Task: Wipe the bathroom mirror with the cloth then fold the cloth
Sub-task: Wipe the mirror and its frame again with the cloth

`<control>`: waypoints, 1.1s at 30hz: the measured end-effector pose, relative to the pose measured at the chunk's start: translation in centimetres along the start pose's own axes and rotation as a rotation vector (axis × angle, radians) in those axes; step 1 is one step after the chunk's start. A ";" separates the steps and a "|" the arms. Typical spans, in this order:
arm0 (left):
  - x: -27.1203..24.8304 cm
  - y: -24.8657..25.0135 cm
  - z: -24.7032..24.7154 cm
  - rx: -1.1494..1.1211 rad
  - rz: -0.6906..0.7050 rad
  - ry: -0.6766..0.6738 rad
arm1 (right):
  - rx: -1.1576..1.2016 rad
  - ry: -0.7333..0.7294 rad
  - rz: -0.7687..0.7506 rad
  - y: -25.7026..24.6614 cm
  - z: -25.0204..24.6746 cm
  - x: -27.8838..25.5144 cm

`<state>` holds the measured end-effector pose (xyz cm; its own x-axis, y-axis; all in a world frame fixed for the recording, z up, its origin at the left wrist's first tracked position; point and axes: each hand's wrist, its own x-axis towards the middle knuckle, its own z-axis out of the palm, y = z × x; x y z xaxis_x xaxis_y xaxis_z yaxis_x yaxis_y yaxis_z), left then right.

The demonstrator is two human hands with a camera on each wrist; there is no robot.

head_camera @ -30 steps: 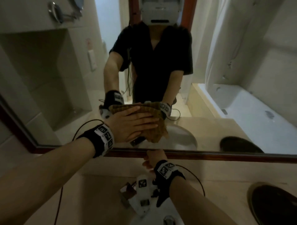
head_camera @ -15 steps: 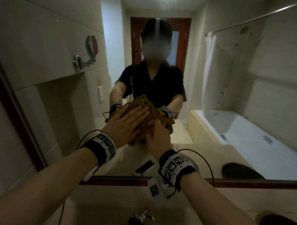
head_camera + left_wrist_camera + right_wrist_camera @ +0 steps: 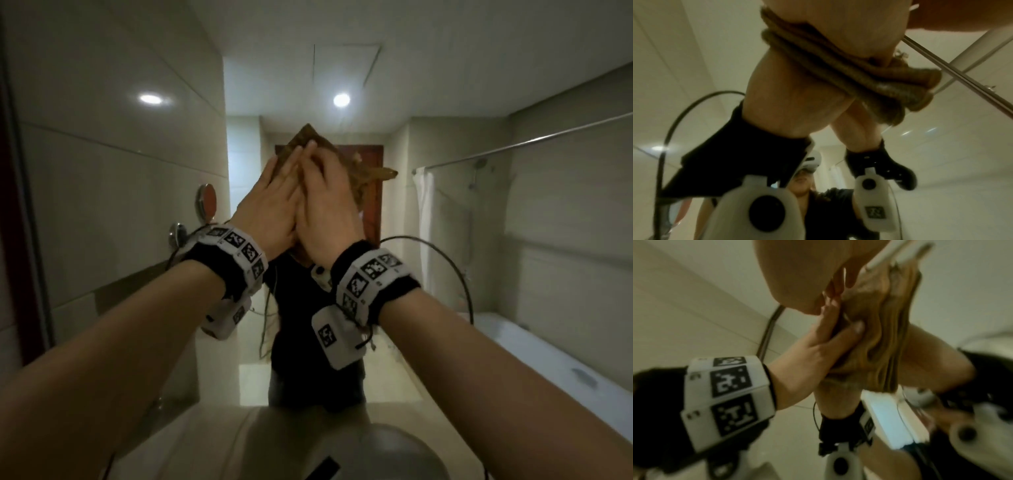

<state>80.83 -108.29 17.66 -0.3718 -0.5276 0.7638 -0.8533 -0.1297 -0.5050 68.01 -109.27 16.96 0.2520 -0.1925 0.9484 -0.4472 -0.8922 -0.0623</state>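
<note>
A brown cloth is pressed against the bathroom mirror, high up and over my reflection. My left hand and right hand lie side by side on it, fingers straight and flat. Only the cloth's top corner and right corner stick out past the hands. In the left wrist view the cloth is squeezed in folds between my palm and the glass. The right wrist view has the left hand flat on the bunched cloth, its thumb lying on the fabric.
The mirror's dark red frame runs down the left edge. A white sink basin lies below my arms. The glass reflects a round wall mirror, a curtain rail and a bathtub. Cables hang from both wristbands.
My right hand has risen from beside the tap and joined the left on the cloth. Both hands have slid the cloth far up the mirror, and my view has tilted upward.
</note>
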 end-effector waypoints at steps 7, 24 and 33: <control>-2.2 0.1 1.3 -0.054 -0.138 0.069 | -0.177 -0.134 0.079 1.9 3.5 -2.7; -3.6 -2.2 0.8 0.016 0.050 0.038 | -0.509 -0.169 -0.124 4.9 2.5 -2.8; -4.2 -1.7 1.9 -0.004 0.018 0.081 | -0.531 -0.122 -0.082 5.1 3.1 -3.5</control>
<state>84.49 -107.41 14.54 -0.4158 -0.4599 0.7846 -0.8473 -0.1176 -0.5179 67.48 -114.38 12.33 0.3876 -0.2054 0.8986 -0.7856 -0.5837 0.2054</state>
